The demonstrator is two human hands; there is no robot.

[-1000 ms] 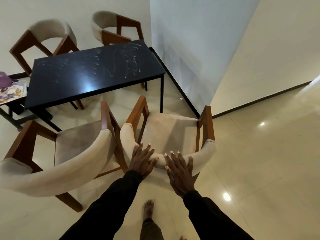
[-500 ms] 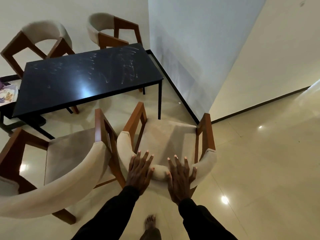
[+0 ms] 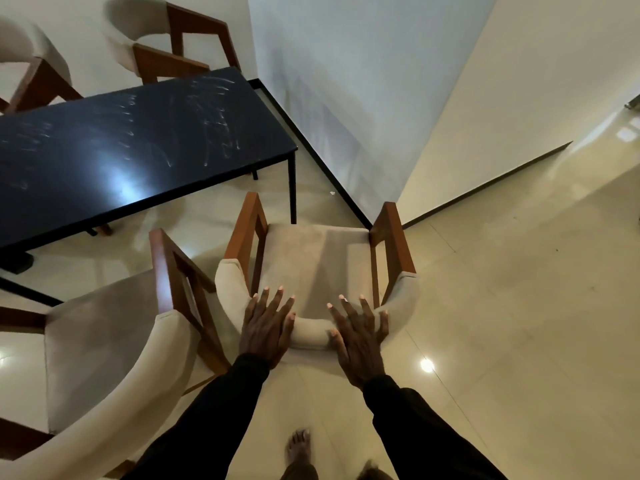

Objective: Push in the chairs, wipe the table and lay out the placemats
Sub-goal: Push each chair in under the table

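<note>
A dark, glossy table top [image 3: 138, 143] carries pale smears and a patch of glare; its thin black legs [image 3: 293, 188] look like metal; the nearest chair [image 3: 311, 258] pairs a smooth, reddish-brown wooden frame with a seat and curved back in beige, matt, suede-like cloth; the neighbouring chair [image 3: 97, 341] is finished alike; cream floor tiles [image 3: 519, 341] are polished and throw back spots of light; the walls [image 3: 346, 81] are matt paint; the sleeves [image 3: 214, 427] are black cloth.
</note>
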